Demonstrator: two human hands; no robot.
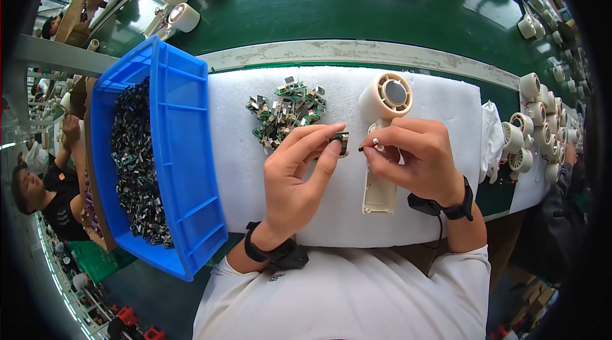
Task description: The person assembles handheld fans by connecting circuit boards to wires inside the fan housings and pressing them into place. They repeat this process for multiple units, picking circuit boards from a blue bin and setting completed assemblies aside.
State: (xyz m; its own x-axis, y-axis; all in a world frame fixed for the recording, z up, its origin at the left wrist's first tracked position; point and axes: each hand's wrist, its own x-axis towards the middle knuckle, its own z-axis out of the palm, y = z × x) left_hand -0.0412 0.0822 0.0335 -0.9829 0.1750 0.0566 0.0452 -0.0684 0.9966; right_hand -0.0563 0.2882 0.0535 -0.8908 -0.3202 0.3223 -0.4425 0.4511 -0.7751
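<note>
My left hand (298, 171) pinches a small green circuit board (343, 143) between thumb and fingertips, above the white foam sheet. Facing it across a small gap, my right hand (414, 152) is closed in a pinch on a tiny dark piece (362, 148); a silvery bit shows by the fingers, and its exact kind is too small to tell. Under the right hand lies a cream handheld fan body (386, 96), its round head away from me and its hollow handle toward me, partly hidden by the fingers. A heap of circuit boards (290, 110) lies beyond my left hand.
A blue plastic bin (194, 148) full of small boards stands tilted at the left of the foam sheet (248, 193). Beyond a pale rail runs a green conveyor (306, 11) carrying cream fan parts. More fan bodies (534, 113) crowd the right side. Another person works at far left.
</note>
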